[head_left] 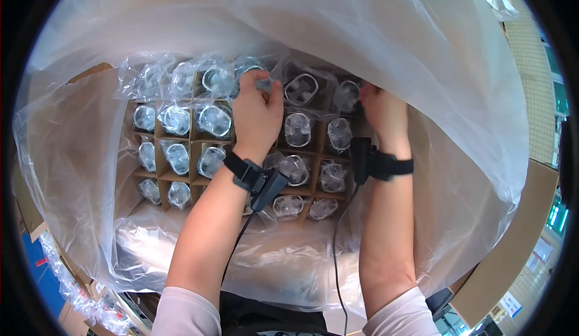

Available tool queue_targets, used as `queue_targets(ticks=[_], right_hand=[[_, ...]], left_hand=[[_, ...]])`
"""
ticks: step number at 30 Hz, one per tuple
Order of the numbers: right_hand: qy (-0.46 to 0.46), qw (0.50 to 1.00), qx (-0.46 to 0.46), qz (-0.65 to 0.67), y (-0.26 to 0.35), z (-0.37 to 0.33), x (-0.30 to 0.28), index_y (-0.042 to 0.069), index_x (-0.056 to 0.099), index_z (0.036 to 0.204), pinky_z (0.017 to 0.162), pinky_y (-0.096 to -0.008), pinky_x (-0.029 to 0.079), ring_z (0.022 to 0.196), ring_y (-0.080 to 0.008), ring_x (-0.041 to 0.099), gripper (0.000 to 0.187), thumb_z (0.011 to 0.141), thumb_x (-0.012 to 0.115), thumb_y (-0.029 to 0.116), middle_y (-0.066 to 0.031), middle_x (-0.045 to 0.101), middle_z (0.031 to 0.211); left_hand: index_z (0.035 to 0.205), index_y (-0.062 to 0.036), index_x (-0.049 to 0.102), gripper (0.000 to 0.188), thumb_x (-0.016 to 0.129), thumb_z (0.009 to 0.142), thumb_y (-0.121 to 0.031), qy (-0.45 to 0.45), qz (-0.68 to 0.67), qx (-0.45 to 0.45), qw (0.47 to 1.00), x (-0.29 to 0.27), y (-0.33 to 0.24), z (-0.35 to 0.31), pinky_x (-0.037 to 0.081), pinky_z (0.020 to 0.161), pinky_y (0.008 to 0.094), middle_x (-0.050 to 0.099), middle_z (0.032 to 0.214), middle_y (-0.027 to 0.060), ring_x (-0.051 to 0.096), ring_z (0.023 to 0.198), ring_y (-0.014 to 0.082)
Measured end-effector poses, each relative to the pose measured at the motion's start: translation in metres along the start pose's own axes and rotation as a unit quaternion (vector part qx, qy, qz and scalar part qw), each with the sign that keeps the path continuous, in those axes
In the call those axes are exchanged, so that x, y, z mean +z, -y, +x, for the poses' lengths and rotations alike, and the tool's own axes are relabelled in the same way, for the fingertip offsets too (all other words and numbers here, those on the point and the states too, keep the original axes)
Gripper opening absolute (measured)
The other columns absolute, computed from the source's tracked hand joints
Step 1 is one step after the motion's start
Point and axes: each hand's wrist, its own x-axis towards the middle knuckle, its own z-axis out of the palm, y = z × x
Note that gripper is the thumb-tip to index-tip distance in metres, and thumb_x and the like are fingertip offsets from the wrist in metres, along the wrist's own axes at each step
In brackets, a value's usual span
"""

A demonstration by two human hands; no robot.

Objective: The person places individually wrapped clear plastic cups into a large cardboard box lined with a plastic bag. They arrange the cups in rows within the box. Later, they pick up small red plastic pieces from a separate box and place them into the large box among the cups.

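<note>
Clear-plastic-wrapped, ring-rimmed parts (pixel 298 129) stand in cardboard dividers (pixel 191 140), presumably to prevent knocking. We bend our left hand (pixel 256 119) and right hand (pixel 386 116) over the back row; whether our fingers grip wrapping, we cannot tell.

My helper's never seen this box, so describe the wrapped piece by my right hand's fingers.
Start at the big plastic-lined carton and find the cardboard dividers inside. Follow the far row to its right end. The wrapped piece there lies just left of your right hand, the only one in that row with none visible further right.
</note>
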Motion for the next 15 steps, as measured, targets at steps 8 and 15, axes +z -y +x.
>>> queue_targets(ticks=[8,15], right_hand=[[0.100,0.976,0.138,-0.138,-0.057,-0.001,0.063,0.006,0.073,0.082,0.080,-0.0461,0.053,0.088,-0.0389,0.066,0.012,0.076,0.065,0.014,-0.0213,0.068,0.083],[0.031,0.999,0.009,-0.026,-0.022,-0.011,0.007,0.002,0.063,0.071,0.062,-0.0385,0.048,0.064,-0.0287,0.059,0.018,0.071,0.075,0.014,-0.0134,0.060,0.064]], left_hand=[[0.119,-0.0018,0.058,0.036,0.057,0.085,-0.014,0.307,0.062,0.137,0.940,0.062,-0.025,-0.072,0.052,0.080,0.0454,0.057,0.124,0.0198,0.062,0.098,0.0401],[0.134,0.0017,0.042,0.051,0.056,0.086,-0.011,0.236,0.108,0.104,0.960,0.121,-0.007,-0.065,0.052,0.083,0.0472,0.051,0.130,0.0242,0.061,0.101,0.0417]])
